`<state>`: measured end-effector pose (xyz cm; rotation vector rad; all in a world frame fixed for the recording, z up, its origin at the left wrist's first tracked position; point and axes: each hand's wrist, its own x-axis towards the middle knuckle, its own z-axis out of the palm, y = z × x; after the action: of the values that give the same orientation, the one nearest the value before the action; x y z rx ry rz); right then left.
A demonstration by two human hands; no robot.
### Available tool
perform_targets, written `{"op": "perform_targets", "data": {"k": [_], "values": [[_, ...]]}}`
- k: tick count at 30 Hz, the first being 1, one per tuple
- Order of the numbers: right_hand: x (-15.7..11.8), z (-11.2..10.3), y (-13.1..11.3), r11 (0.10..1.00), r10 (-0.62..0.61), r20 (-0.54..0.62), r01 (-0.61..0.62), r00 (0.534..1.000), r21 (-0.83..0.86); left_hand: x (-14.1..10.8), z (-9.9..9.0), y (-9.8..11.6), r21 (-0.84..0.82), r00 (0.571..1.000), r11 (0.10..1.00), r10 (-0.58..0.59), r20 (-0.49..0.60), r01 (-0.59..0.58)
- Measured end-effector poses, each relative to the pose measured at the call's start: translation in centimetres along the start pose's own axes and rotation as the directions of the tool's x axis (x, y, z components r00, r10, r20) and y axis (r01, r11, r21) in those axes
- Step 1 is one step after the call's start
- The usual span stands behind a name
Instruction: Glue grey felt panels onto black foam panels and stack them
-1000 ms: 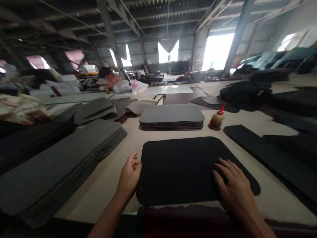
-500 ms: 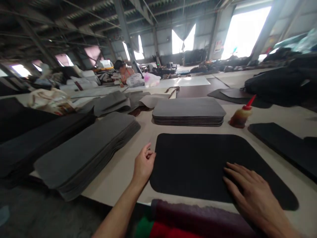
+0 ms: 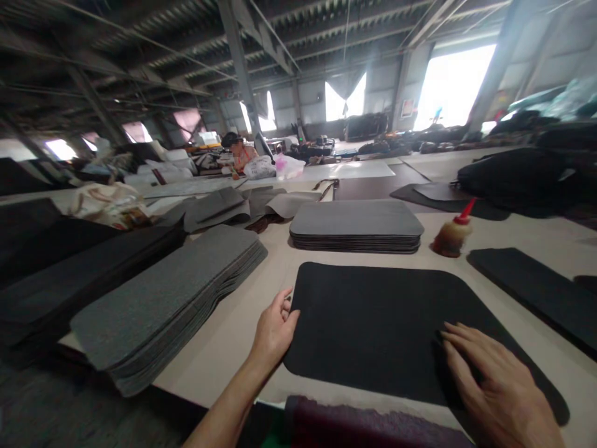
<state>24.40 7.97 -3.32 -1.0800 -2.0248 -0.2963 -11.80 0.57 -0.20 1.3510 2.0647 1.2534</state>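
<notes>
- A black sheet is laid flat on the table, its long axis set left to right, from one hand toward the other.
- The sheet's left edge is met by the left hand, thumb and fingers loosely curled; whether the edge is pinched cannot be told.
- Over the sheet's right part, the right hand is held palm down, fingers extended, nothing grasped; most of the sheet is left of it.
- Beyond the sheet, a grey stack is placed; a bottle is stood beyond the sheet's far right corner.

Black sheet — rounded corners, lying flat, pale tabletop beneath
</notes>
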Motion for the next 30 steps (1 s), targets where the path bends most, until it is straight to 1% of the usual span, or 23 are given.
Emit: {"op": "perform_targets", "data": {"k": [2,3,6,10,14,16,21,25,28,30], "values": [[0.0,0.0,0.2,1.000,0.016,-0.002,-0.016,1.000,-0.024,0.8,-0.2,-0.2,0.014,1.000,1.000,-0.017,0.000,0.017],[-0.1,0.0,0.2,0.999,0.024,0.016,-0.023,1.000,-0.038,1.1,-0.3,-0.3,0.030,1.000,0.999,-0.025,-0.005,0.025],[-0.5,0.5,0.5,0.998,0.035,0.113,-0.028,0.993,-0.060,1.9,-0.6,-0.4,0.113,0.999,0.993,-0.039,-0.032,0.043],[-0.8,1.1,0.6,0.996,0.058,0.171,-0.046,0.983,-0.078,1.9,-0.6,-0.4,0.240,0.998,0.970,-0.035,-0.058,0.048],[-0.5,0.9,0.1,0.996,0.061,0.198,-0.047,0.978,-0.071,1.4,-0.4,0.0,0.317,0.998,0.948,-0.019,-0.068,0.040],[-0.2,0.5,-0.4,0.994,0.094,0.229,-0.077,0.969,-0.082,1.2,-0.4,0.2,0.335,0.998,0.942,-0.004,-0.062,0.024],[0.5,-0.5,-1.8,0.973,0.224,0.312,-0.196,0.923,-0.118,1.7,-0.7,0.2,0.388,0.999,0.922,0.004,-0.040,0.012],[0.9,-0.9,-2.6,0.966,0.258,0.318,-0.233,0.913,-0.114,2.1,-0.8,-0.3,0.423,0.999,0.906,0.021,-0.042,-0.002],[0.6,-0.6,-2.6,0.971,0.236,0.294,-0.211,0.926,-0.117,2.6,-1.0,-1.3,0.396,0.999,0.918,0.017,-0.038,0.000],[0.3,0.0,-2.1,0.974,0.209,0.260,-0.178,0.943,-0.140,3.1,-1.1,-2.4,0.368,0.999,0.930,0.011,-0.034,0.002]]}}
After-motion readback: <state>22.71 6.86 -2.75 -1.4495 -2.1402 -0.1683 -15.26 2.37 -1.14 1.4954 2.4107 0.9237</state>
